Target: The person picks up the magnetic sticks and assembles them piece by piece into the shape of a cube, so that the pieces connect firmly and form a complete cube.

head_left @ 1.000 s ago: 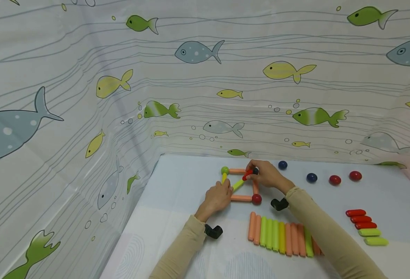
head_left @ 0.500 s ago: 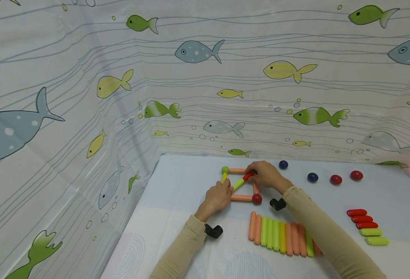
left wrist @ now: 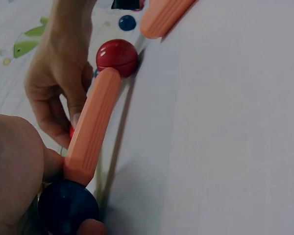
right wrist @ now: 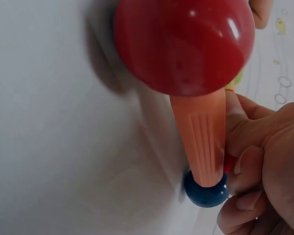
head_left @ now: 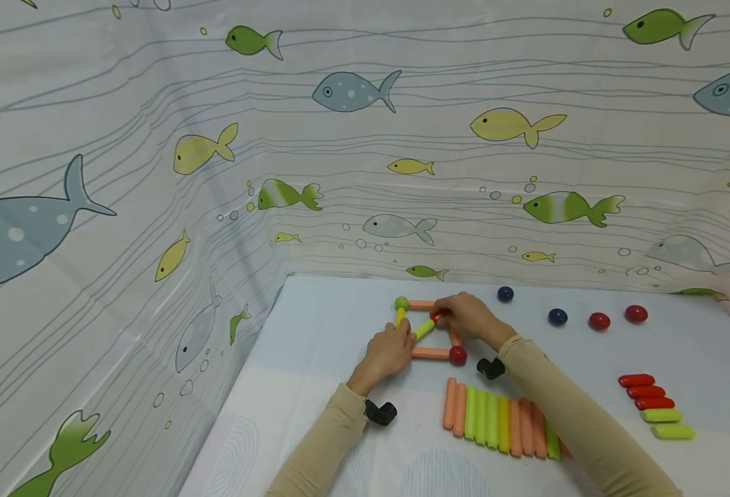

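Note:
A square of magnetic building sticks and balls lies on the table. Its corners show a green ball [head_left: 401,304], a red ball [head_left: 458,355] and two dark blue balls. My left hand [head_left: 390,350] grips the near-left blue ball [left wrist: 68,208], its fingers wrapped about it beside an orange stick [left wrist: 93,127]. Inside the square a lime stick [head_left: 425,329] runs diagonally from the left hand. At its far end, my right hand [head_left: 467,316] pinches a short red stick [right wrist: 230,164], mostly covered by the fingers, close to the other blue ball [right wrist: 207,192].
A row of orange, lime and yellow sticks [head_left: 492,421] lies in front of the square, partly under the right forearm. Short red sticks [head_left: 646,392] and lime sticks [head_left: 673,432] lie at the right. Loose blue balls [head_left: 558,317] and red balls [head_left: 636,314] sit behind them.
My right hand has moved slightly left along the diagonal, now covering most of the red stick and the far-right blue ball. The left hand has stayed put.

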Demonstrator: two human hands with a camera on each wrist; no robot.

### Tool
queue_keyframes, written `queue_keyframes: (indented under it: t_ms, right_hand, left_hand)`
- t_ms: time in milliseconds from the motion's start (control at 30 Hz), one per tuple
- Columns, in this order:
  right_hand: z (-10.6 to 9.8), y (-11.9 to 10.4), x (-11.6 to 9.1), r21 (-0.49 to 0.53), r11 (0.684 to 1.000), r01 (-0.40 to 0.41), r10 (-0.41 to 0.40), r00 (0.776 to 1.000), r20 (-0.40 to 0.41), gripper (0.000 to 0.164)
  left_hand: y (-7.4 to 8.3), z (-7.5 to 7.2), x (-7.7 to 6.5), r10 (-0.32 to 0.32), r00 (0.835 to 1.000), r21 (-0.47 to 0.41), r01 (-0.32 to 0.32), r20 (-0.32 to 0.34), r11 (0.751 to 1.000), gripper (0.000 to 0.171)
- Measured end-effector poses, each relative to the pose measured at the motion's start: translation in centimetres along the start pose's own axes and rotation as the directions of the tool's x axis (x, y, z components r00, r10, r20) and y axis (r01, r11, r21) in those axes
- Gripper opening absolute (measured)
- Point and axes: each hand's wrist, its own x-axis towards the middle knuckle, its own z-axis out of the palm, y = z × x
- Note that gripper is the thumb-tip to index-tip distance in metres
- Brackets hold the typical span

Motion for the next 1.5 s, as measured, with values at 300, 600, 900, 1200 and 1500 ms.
queue_keyframes:
  t_ms: [300, 600, 900, 1200, 1500]
  right_hand:
    - [-0.9, 0.5, -0.7, 0.08, 0.997, 0.013, -0.01, 0.999, -0.03, 0.031]
    - [-1.0, 0.9, -0.4, 0.026, 0.999, 0.035, -0.034, 0.998, -0.047, 0.024]
    - [-0.6, 0.2, 0.2, -0.029, 0.999, 0.021, -0.022, 1.0, -0.003, 0.02]
    - [-0.5, 0.0, 0.4, -0.002, 1.0, 0.018, -0.018, 0.999, 0.03, 0.022]
    - [0.5, 0.1, 0.4, -0.062, 0.997, 0.04, -0.04, 0.999, 0.006, 0.019]
  left_hand:
    - [0.0, 0.2, 0.1, 0.003, 1.0, -0.019, -0.002, 0.015, 1.0, 0.022]
    - [-0.3, 0.4, 0.3, -0.005, 1.0, -0.015, 0.005, 0.017, 1.0, 0.023]
    - [-0.5, 0.4, 0.1, 0.022, 1.0, -0.015, -0.022, 0.007, 1.0, 0.022]
    - [-0.3, 0.0, 0.0, 0.039, 0.999, -0.013, -0.039, -0.026, 0.999, 0.019]
    - [-0.4, 0.4, 0.0, 0.051, 0.998, -0.001, -0.051, -0.039, 0.999, 0.017]
